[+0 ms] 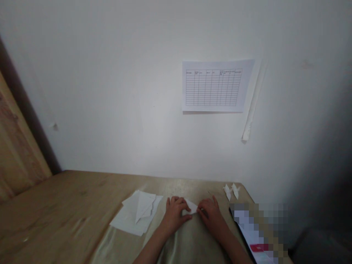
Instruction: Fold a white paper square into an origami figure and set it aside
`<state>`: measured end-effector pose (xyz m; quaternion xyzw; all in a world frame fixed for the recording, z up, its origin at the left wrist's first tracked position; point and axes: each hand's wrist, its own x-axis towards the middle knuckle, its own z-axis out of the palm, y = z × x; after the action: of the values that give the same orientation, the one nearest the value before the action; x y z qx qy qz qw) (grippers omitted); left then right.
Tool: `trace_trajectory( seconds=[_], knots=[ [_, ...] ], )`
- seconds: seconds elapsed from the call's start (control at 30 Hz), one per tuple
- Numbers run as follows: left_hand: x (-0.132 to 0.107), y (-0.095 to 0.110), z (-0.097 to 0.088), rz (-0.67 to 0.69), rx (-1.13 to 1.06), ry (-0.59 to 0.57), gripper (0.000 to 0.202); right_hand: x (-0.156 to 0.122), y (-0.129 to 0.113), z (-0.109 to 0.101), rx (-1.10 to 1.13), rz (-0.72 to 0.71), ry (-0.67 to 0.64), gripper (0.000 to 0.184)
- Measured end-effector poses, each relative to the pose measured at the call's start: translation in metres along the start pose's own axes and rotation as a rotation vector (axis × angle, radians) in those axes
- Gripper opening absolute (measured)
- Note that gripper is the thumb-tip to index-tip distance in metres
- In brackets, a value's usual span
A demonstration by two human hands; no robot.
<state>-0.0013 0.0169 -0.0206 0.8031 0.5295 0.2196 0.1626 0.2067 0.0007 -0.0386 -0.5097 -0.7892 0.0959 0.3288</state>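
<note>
Between my two hands lies a small piece of white folded paper (193, 206) on the cloth-covered table. My left hand (176, 212) is over its left part, fingers curled down on it and thumb nearer me. With thumb and finger, my right hand (211, 213) pinches the right corner of the paper. Much of the paper's left side is hidden under my left fingers. To the left is a pile of white paper sheets (125, 218), with folded triangular paper (144, 206) on top. Two small folded white paper pieces (231, 192) sit near the table's far right corner.
The table (74, 205) has a shiny brownish cover and meets a white wall (110, 91). On the wall hangs a printed table sheet (213, 87) beside a strip of tape (251, 113). A dark-edged, partly blurred-out device (244, 227) lies right of my right arm.
</note>
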Motion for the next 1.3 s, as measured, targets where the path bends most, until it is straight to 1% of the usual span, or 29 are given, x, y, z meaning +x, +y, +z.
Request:
trace_trajectory(
  seconds=[0.1, 0.23, 0.37, 0.5, 0.67, 0.83, 1.03, 1.2, 1.3],
  knots=[
    [-0.001, 0.002, 0.002, 0.014, -0.018, 0.010, 0.009, -0.001, 0.001, 0.004, -0.025, 0.002, 0.027, 0.017],
    [-0.001, 0.003, 0.004, 0.003, -0.030, 0.026, 0.006, -0.001, -0.001, 0.002, -0.040, -0.001, 0.040, 0.015],
    [-0.001, 0.003, 0.004, -0.012, -0.013, 0.024, 0.008, 0.000, -0.001, -0.003, -0.078, 0.066, 0.026, 0.017],
    [-0.001, 0.002, 0.004, -0.002, -0.014, 0.023, 0.009, 0.001, 0.000, -0.003, -0.153, 0.142, -0.001, 0.016],
    [-0.002, 0.004, 0.004, 0.009, -0.031, 0.018, 0.007, 0.000, -0.005, -0.005, -0.142, 0.164, -0.018, 0.019],
    [-0.003, 0.005, 0.005, 0.055, -0.032, -0.012, 0.009, 0.000, -0.008, -0.010, -0.152, 0.179, -0.025, 0.017],
    [0.001, 0.004, 0.006, 0.003, -0.064, 0.005, 0.013, 0.001, -0.009, -0.005, -0.145, 0.252, 0.002, 0.018],
    [0.001, 0.007, 0.002, 0.010, -0.069, -0.012, 0.014, 0.001, -0.013, -0.002, -0.162, 0.302, 0.039, 0.019],
    [0.001, 0.006, 0.003, 0.015, -0.062, -0.023, 0.013, 0.002, -0.014, -0.001, -0.181, 0.324, 0.029, 0.018]
  ],
)
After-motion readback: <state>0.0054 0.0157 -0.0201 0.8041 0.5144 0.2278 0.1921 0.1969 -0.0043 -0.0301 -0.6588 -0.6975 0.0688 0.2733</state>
